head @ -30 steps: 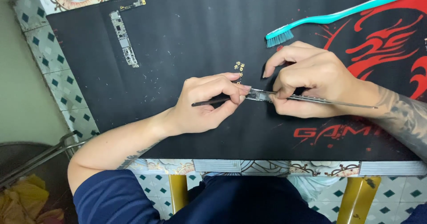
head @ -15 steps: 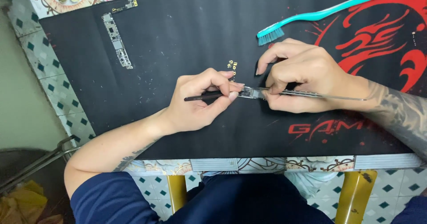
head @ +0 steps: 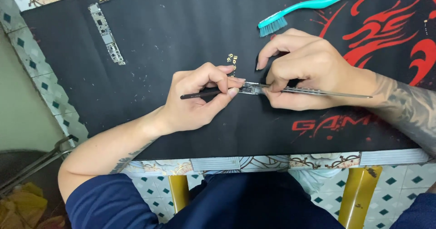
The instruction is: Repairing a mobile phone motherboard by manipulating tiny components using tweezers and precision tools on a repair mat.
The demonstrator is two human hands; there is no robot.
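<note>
My left hand grips a thin black tool like a pen, its tip pointing right at a small metal part. My right hand holds long silver tweezers whose tips pinch that small part over the black mat. Both hands meet at the mat's middle. A few tiny gold pieces lie just above the hands.
A teal toothbrush lies at the upper right of the mat. A narrow circuit board rests at the upper left. The mat carries a red dragon print. The tiled table edge runs below; yellow chair legs stand underneath.
The hands and tools keep the same grip and pose; only the view has shifted slightly, so everything sits a little lower and to the left in the picture.
</note>
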